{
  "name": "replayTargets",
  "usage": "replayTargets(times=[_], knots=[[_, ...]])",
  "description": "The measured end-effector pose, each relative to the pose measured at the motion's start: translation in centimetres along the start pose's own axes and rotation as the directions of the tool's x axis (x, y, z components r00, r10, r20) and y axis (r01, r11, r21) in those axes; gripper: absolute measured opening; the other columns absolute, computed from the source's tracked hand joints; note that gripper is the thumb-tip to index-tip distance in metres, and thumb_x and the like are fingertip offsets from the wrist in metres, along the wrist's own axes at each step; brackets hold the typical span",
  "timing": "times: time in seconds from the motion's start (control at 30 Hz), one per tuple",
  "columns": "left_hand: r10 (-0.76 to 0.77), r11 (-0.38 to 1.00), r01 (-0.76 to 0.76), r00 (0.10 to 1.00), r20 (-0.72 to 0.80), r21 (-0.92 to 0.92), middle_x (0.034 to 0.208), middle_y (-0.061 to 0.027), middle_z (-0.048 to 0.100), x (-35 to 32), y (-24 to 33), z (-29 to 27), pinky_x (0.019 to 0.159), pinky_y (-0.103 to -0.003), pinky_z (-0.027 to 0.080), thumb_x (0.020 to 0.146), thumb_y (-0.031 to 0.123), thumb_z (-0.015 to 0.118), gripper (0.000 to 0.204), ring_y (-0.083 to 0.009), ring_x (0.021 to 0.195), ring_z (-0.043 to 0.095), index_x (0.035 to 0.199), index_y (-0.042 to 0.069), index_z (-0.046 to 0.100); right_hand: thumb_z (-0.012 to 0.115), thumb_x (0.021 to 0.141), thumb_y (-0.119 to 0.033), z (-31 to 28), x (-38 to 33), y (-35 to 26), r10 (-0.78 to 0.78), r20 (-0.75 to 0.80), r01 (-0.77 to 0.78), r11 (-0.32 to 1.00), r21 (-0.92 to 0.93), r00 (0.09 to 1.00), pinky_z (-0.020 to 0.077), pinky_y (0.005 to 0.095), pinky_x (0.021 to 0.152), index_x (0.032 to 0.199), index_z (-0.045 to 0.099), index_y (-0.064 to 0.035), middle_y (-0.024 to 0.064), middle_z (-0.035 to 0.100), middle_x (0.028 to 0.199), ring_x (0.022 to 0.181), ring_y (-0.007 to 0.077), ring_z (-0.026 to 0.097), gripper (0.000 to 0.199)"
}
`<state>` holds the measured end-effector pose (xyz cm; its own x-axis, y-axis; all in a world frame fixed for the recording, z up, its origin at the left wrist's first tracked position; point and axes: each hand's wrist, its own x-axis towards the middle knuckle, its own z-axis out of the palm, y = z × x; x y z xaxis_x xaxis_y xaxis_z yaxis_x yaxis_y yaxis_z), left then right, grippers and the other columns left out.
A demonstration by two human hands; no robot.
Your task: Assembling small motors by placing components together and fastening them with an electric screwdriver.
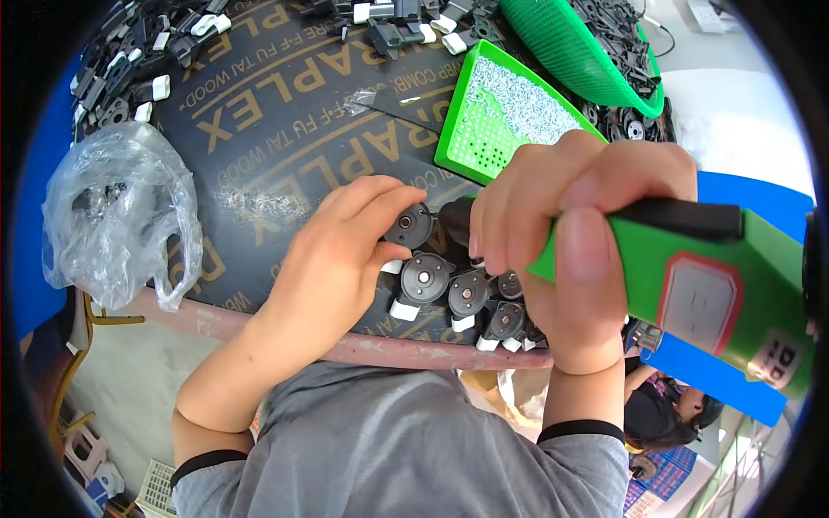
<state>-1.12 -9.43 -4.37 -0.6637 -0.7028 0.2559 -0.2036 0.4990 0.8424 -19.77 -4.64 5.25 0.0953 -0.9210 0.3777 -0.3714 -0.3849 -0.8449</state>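
Observation:
My left hand (pixel 332 246) pinches a round black plastic part (pixel 409 226) between thumb and fingers, holding it on the dark table. My right hand (pixel 574 207) is wrapped round a green and black power screwdriver (pixel 691 259). The tool's dark nose points left, towards the part in my left hand; whether its tip touches the part is hidden. Just in front lie several similar parts with white tabs, among them one black disc (pixel 425 276), a second disc (pixel 468 293) and a third disc (pixel 505 321). My right hand partly covers this group.
A bright green tray (pixel 460 129) holds many small silvery screws. Behind it tilts a green mesh basket (pixel 570 52) of black parts. More black and white parts (pixel 129 73) are heaped far left, above a clear plastic bag (pixel 121 207). Another person (pixel 661 410) is at lower right.

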Motion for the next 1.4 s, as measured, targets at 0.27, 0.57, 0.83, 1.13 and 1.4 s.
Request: replayTargets(times=[0.27,0.57,0.83,1.13,1.4], knots=[[0.008,0.999,-0.01,0.997,0.079,0.03,0.121,-0.0157,0.06,0.7,0.4,-0.3,0.09,-0.044,0.049,0.077,-0.001,0.072,0.046,-0.0392,0.108,0.059,0.121,0.003,0.06,0.047,0.101,-0.019,-2.1,-0.3,1.5,-0.223,-0.138,0.258,0.903,0.344,0.965,0.0475,0.0342,0.05,0.118,0.046,-0.0073,0.0074,0.05,0.073,0.058,0.0183,0.05,0.021],[-0.034,0.998,0.046,0.958,0.284,-0.036,0.111,-0.0156,0.066,4.6,0.0,0.4,0.087,-0.043,0.051,0.072,0.006,0.081,0.044,-0.0382,0.104,0.062,0.112,0.001,0.064,0.056,0.093,0.0,-5.5,0.1,4.3,-0.147,-0.606,0.3,0.941,0.159,0.782,0.0489,0.0309,0.048,0.107,0.047,0.0045,0.011,0.056,0.064,0.048,0.018,0.056,0.017],[-0.018,0.993,0.052,0.957,0.289,-0.109,0.112,-0.0135,0.068,4.7,-1.0,1.2,0.09,-0.038,0.051,0.069,0.012,0.086,0.05,-0.0324,0.104,0.066,0.114,0.002,0.066,0.053,0.093,-0.003,-5.8,-0.5,6.7,-0.086,-0.577,0.201,0.97,0.138,0.812,0.0498,0.0371,0.051,0.107,0.046,-0.0015,0.0121,0.051,0.066,0.051,0.0216,0.052,0.015],[0.014,0.992,0.022,0.958,0.287,-0.122,0.112,-0.0129,0.068,4.9,-1.4,1.2,0.09,-0.039,0.05,0.071,0.015,0.086,0.048,-0.0324,0.105,0.065,0.113,0.002,0.067,0.053,0.093,-0.005,-6.0,-0.3,6.9,-0.102,-0.535,0.199,0.972,0.125,0.839,0.0495,0.0383,0.052,0.108,0.046,-0.0025,0.0122,0.051,0.067,0.053,0.0218,0.052,0.016],[0.016,0.985,0.033,0.96,0.279,-0.169,0.11,-0.0128,0.067,4.8,-2.1,1.0,0.089,-0.038,0.05,0.071,0.016,0.086,0.047,-0.0318,0.104,0.065,0.111,0.002,0.067,0.04,0.101,-0.017,-4.9,0.3,0.9,-0.141,-0.388,0.278,0.905,0.323,0.911,0.0476,0.0342,0.056,0.118,0.048,-0.0068,0.0087,0.051,0.075,0.061,0.0196,0.051,0.022]])
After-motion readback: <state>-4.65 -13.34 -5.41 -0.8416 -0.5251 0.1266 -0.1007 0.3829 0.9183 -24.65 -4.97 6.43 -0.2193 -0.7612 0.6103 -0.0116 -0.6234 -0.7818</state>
